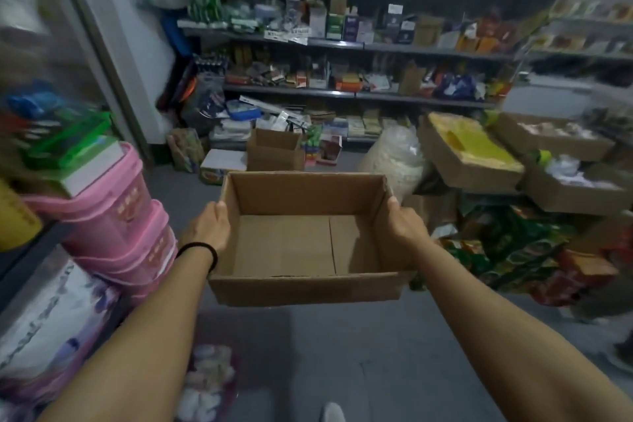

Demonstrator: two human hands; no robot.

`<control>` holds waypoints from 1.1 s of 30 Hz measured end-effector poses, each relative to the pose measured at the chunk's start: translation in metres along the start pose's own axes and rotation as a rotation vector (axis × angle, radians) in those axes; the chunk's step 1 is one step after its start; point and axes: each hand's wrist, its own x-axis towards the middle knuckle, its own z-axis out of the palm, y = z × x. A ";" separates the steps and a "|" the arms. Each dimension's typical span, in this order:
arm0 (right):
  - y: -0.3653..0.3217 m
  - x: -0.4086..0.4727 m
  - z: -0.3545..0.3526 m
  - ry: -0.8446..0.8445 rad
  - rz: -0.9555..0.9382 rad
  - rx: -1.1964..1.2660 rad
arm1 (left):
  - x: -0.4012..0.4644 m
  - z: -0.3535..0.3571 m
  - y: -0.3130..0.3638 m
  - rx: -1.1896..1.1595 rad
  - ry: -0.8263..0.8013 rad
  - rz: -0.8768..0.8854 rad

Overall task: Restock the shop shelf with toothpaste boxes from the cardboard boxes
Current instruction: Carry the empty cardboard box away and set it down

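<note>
An open brown cardboard box hangs in the air in front of me, above the grey floor. Its inside is bare; no toothpaste boxes show in it. My left hand grips its left wall, with a black band on that wrist. My right hand grips its right wall. Ahead stands the shop shelf, several dark tiers crowded with small boxed and bagged goods. The picture is blurred, so I cannot pick out toothpaste boxes on it.
A smaller open cardboard box sits on the floor by the shelf foot. Stacked pink tubs stand at my left. Cardboard trays of goods and bagged snacks pile up at right. A white sack leans beside them.
</note>
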 end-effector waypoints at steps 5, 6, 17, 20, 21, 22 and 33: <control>-0.082 0.142 -0.002 -0.052 -0.056 0.010 | 0.128 0.013 0.055 -0.044 0.041 -0.061; -0.097 0.167 0.001 -0.064 -0.065 0.022 | 0.152 0.015 0.062 -0.046 0.050 -0.073; -0.259 0.456 0.107 -0.086 -0.063 -0.001 | 0.497 0.054 0.108 -0.028 0.043 -0.098; -0.304 0.535 0.134 -0.073 -0.009 0.019 | 0.586 0.057 0.126 0.001 0.016 -0.086; -0.317 0.559 0.143 -0.079 0.013 0.018 | 0.613 0.059 0.131 0.003 0.015 -0.091; -0.330 0.581 0.153 -0.084 0.029 0.011 | 0.640 0.062 0.133 0.000 0.016 -0.093; -0.413 0.836 0.294 -0.116 0.148 0.030 | 0.939 0.165 0.132 0.062 -0.038 -0.100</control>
